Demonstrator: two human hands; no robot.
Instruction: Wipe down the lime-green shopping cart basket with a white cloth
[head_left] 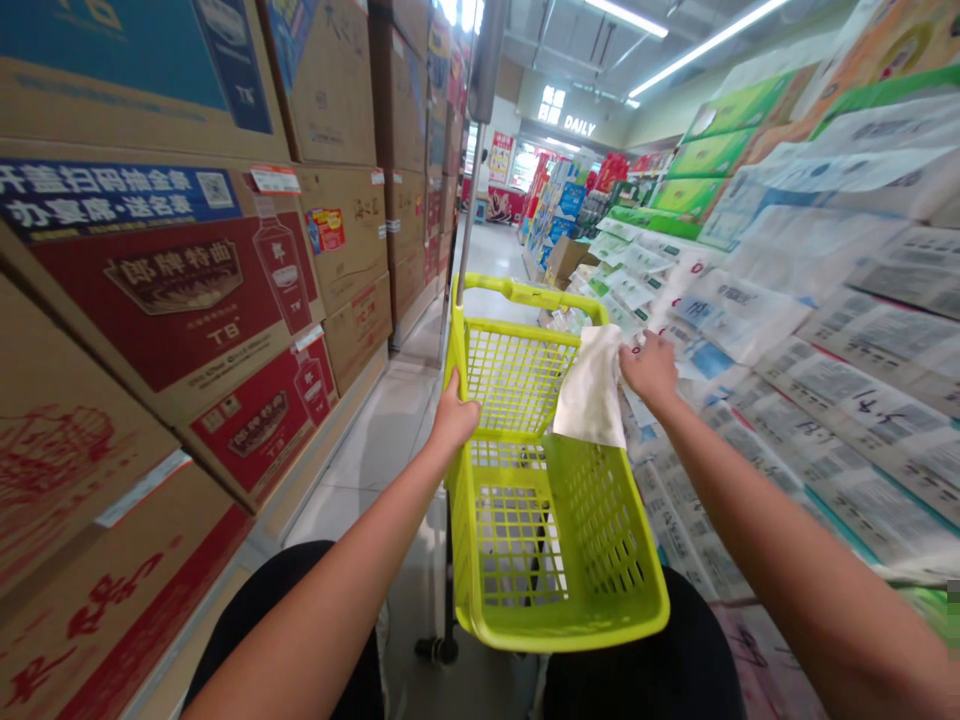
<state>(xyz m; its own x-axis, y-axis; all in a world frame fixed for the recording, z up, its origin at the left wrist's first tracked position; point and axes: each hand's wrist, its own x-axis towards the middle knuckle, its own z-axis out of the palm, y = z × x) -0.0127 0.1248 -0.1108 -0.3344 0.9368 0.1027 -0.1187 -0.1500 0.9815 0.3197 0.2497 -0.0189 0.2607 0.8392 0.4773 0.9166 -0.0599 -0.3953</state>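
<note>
A lime-green plastic shopping basket [525, 480] stands tilted on its wheels in front of me in a store aisle, with its handle bar [525, 292] at the far end. My left hand [454, 420] is closed around the basket's left rim. My right hand [651, 368] is closed on a white cloth [592, 390], which hangs over the basket's right rim. The basket looks empty inside.
Stacked cardboard cartons [172, 280] with red and blue labels line the left. Wrapped paper-goods packs [810, 330] are piled on the right. A metal pole [469, 200] rises behind the basket. The tiled aisle floor [390, 420] runs ahead toward distant displays. My dark-clad knees [645, 670] sit below.
</note>
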